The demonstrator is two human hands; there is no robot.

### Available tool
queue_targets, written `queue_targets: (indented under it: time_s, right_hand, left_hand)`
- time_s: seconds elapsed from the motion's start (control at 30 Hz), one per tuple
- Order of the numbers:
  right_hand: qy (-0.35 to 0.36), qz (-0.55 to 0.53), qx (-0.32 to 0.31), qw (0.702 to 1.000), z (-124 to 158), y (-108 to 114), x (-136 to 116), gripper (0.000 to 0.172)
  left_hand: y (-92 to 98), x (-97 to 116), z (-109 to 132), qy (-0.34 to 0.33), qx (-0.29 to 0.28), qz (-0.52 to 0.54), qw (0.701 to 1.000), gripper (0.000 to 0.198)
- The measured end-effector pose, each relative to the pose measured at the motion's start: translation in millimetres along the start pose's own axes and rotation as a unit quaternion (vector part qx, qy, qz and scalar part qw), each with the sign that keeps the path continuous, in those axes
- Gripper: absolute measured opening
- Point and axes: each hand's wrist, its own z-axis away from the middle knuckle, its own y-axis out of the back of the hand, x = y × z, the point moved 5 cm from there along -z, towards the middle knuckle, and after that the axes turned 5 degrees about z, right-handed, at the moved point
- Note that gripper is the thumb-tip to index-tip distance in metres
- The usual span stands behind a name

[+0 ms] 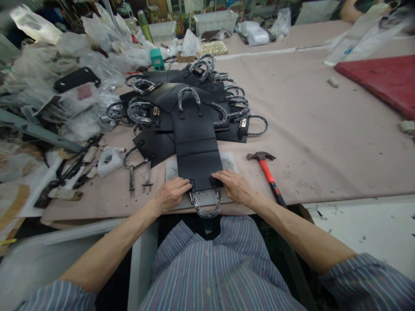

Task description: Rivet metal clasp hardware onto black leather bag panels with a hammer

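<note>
A long black leather bag panel [197, 144] lies in front of me, with a plastic-wrapped handle [207, 211] at its near end and a second one [189, 93] at its far end. My left hand [173, 193] is closed at the panel's near left corner, thumb and fingers together. At the near right corner my right hand [236, 186] pinches a small black flap or tab beside the handle's base. Both thumbs are partly hidden. Beneath the panel lies a pale grey slab [229, 160]. A claw hammer [266, 170] with a red and black grip rests to the right.
More black bag panels [158, 97] with wrapped handles are piled behind. Two metal hand tools [147, 177] and a loose handle [128, 157] lie left, near several dark tools [82, 164]. Plastic bags [97, 52] crowd the far left. A red board [382, 80] lies right.
</note>
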Motion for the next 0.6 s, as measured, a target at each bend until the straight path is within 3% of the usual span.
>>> queue_targets:
  time_s: [0.07, 0.17, 0.27, 0.33, 0.43, 0.6]
  right_hand:
    - [-0.041, -0.048, 0.052, 0.997, 6.9, -0.7, 1.8, 0.057]
    - [-0.076, -0.065, 0.102, 0.99, 13.3, -6.5, -3.1, 0.05]
    - [-0.108, -0.038, 0.139, 0.984, 14.1, -13.3, -10.7, 0.046]
    - [-0.11, -0.011, 0.14, 0.984, 13.0, -18.3, -14.5, 0.045]
    - [-0.11, 0.027, 0.139, 0.984, 12.7, -23.3, -13.3, 0.043]
    - [-0.12, 0.061, 0.143, 0.98, 13.3, -25.3, -6.7, 0.041]
  left_hand:
    - [3.6, -3.2, 5.6, 0.077, 0.063, 0.041, 0.994, 0.038]
    - [14.7, -19.5, 19.0, 0.22, 0.127, 0.052, 0.966, 0.036]
    - [33.6, -51.6, 39.1, 0.398, 0.158, 0.005, 0.903, 0.032]
    - [44.1, -73.4, 50.4, 0.485, 0.135, -0.01, 0.864, 0.032]
    - [53.5, -94.7, 57.0, 0.537, 0.077, -0.012, 0.84, 0.03]
    - [47.2, -95.5, 44.1, 0.527, 0.03, 0.02, 0.849, 0.021]
